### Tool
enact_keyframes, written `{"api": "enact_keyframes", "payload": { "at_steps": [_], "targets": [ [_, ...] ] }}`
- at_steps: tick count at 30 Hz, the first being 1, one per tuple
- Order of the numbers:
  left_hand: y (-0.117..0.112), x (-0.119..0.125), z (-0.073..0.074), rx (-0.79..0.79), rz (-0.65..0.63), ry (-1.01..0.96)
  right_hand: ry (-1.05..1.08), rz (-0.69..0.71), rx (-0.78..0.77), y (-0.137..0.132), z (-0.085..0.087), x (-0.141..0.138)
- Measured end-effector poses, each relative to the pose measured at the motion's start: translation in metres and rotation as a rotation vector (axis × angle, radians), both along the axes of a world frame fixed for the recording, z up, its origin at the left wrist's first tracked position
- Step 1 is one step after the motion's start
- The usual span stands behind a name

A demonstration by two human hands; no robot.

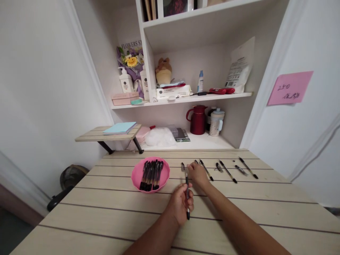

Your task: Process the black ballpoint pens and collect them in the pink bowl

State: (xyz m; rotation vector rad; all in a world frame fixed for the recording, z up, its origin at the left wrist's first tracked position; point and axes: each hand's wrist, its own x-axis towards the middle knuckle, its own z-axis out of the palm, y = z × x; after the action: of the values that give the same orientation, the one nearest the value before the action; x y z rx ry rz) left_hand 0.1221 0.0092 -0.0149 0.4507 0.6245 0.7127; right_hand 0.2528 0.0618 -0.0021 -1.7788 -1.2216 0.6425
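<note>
My left hand (181, 202) is closed around a black gel pen (187, 209), held with its slim end pointing away from me. Just beyond that end, my right hand (198, 174) has its fingers pinched together; what they hold, if anything, is too small to make out. A clear-and-black pen cap (182, 166) lies on the table left of my right fingertips. To the right lie a pen part (206, 170), another (227, 171) and a third (248, 168), with caps (219, 167) and clear pieces (241, 170) beside them. A pink bowl (134, 179) holds several capped pens (151, 175).
The slatted wooden table (111, 216) meets a white shelf unit (233, 122) at the back. A small raised stand (90, 134) with blue paper (120, 128) is at the back left. Behind stand a red jug (198, 120) and a pale cup (216, 122).
</note>
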Motion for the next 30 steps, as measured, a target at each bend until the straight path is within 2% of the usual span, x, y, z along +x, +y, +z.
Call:
{"api": "enact_keyframes", "payload": {
  "at_steps": [3, 6, 9, 15, 23, 27, 30],
  "targets": [
    [-0.001, 0.002, 0.002, 0.034, -0.002, 0.025, 0.166, 0.072, 0.003, -0.029, -0.002, -0.006],
    [-0.004, 0.003, 0.003, 0.122, -0.009, 0.063, 0.538, 0.165, 0.038, -0.054, -0.002, -0.015],
    [-0.007, 0.005, 0.002, 0.215, -0.034, 0.095, 0.813, 0.167, 0.077, -0.064, 0.0, -0.021],
    [-0.008, 0.005, 0.0, 0.258, -0.032, 0.181, 0.846, 0.062, 0.15, -0.06, -0.001, -0.019],
    [-0.006, 0.004, -0.001, 0.283, -0.056, 0.191, 0.932, 0.192, 0.127, -0.065, 0.001, -0.018],
    [-0.007, 0.004, 0.0, 0.318, -0.068, 0.201, 0.878, 0.203, 0.103, -0.066, 0.004, -0.016],
    [-0.007, 0.004, 0.0, 0.298, -0.064, 0.209, 0.945, 0.204, 0.108, -0.066, 0.005, -0.014]
  ]
}}
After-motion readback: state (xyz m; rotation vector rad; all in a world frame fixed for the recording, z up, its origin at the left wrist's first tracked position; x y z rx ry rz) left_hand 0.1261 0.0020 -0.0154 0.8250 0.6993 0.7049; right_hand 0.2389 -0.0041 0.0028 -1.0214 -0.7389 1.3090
